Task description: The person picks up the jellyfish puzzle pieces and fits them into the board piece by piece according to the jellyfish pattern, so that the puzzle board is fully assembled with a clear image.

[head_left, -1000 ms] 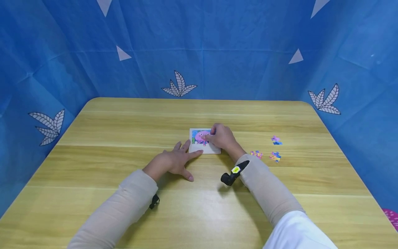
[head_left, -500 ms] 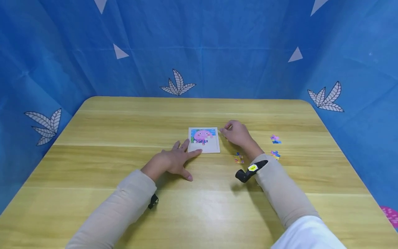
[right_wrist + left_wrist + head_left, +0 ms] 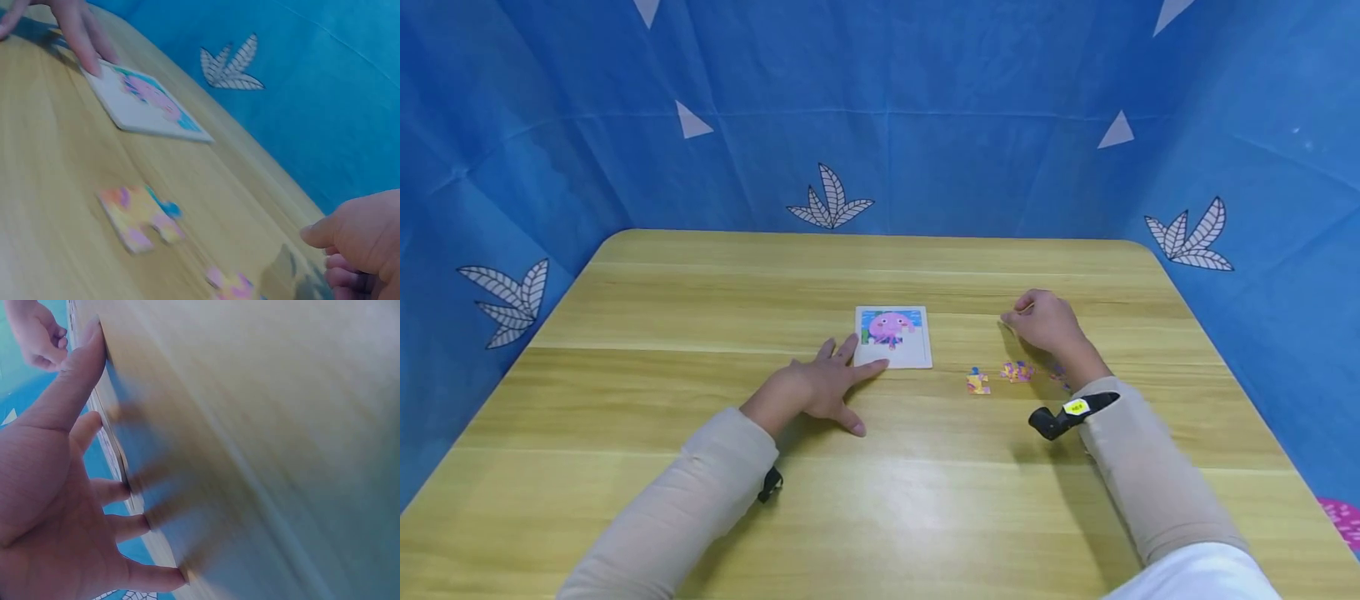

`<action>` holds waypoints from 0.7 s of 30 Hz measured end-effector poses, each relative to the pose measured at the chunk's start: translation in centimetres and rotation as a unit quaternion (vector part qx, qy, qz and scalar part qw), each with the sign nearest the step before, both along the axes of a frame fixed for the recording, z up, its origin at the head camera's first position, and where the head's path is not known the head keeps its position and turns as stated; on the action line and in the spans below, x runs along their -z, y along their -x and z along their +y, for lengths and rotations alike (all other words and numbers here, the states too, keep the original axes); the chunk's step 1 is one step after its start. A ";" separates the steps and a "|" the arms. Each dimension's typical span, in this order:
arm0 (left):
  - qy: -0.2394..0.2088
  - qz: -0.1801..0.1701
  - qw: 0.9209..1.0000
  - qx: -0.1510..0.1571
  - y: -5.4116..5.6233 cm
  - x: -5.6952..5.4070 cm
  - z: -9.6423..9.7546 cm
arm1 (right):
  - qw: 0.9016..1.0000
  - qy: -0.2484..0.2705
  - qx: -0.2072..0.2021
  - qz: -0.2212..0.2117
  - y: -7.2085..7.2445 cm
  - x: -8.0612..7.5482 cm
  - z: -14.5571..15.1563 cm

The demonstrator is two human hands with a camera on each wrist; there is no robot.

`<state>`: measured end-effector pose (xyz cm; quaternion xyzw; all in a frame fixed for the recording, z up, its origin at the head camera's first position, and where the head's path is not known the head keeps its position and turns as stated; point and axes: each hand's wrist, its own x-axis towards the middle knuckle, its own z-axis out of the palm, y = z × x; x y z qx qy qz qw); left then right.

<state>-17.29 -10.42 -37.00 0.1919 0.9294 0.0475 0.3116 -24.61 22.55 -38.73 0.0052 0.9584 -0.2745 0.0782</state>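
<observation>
A white-framed jigsaw puzzle board [image 3: 912,357] lies mid-table, with a pink cartoon octopus picture [image 3: 889,325] in its upper part and bare white below. My left hand [image 3: 816,388] rests with spread, straight fingers at the board's left and lower edges. To the right of the board, my right hand [image 3: 1047,323] hovers over the table, fingers loosely curled; no piece shows between them. Near it lie a yellow jigsaw piece [image 3: 977,382] with a blue knob, a pink-and-yellow piece [image 3: 1017,372], and another piece [image 3: 1059,377] partly hidden by the right wrist.
A wooden table [image 3: 880,517] with rounded far corners carries everything. Behind and beside it hangs a blue curtain [image 3: 970,175] with white leaf and triangle prints. Each wrist carries a black camera, the right one [image 3: 1052,422] showing a yellow-and-white label.
My right hand has left the puzzle board and moved right, over where a pink-and-blue piece lay visible. Two pieces near the board came into view. The left hand stays put.
</observation>
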 end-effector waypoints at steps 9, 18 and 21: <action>-0.006 -0.003 1.000 -0.002 -0.2 -0.2 0.0 | 0.998 -0.031 0.063 0.001 -1.4 0.1 3.9; -0.002 -0.008 1.000 -0.005 -0.1 -0.5 0.1 | 0.997 -0.043 0.065 0.011 -2.4 0.5 5.5; -0.005 -0.008 1.000 -0.004 -0.1 -0.5 0.1 | 0.996 -0.046 0.070 0.019 -2.5 0.4 5.6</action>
